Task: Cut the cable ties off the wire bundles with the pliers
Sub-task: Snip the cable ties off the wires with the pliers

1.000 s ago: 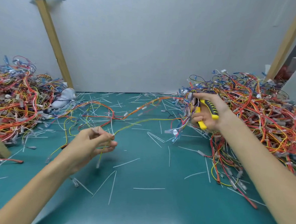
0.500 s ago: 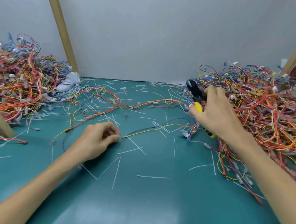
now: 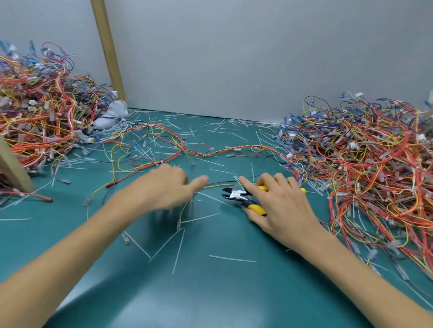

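- Wire bundles (image 3: 375,161): the main stock lies heaped at your right, where it was a second ago. A second heap (image 3: 28,111) lies at your left, and one long orange harness (image 3: 211,153) trails across the far mat between them
- Mat (image 3: 202,302): both hands are now low near the centre of the green surface. A second ago both were raised, the right one at the edge of the right heap
- Right hand (image 3: 281,206): it has come down from the heap. Its fingers are wrapped round the yellow handles and the index finger is laid forward along the tool
- Left hand (image 3: 165,188): it has shifted right, toward the tool, and is blurred by motion. Half a second ago it pinched a wire end, but you cannot tell whether it grasps anything now
- Pliers (image 3: 243,198): the head pointed up and away half a second ago. It now points left at the left hand, with the blades parted
- Thin strand (image 3: 216,186): a yellow and black pair runs from under the right hand toward the left thumb. It passes just beside the far blade tip, not between the blades
- Cut ties (image 3: 232,259): white offcuts litter the mat. No uncut tie can be picked out on the strand
- Assessment: the tool appears staged for a cut that has not begun. Find the tie and seat it between the blades before you squeeze
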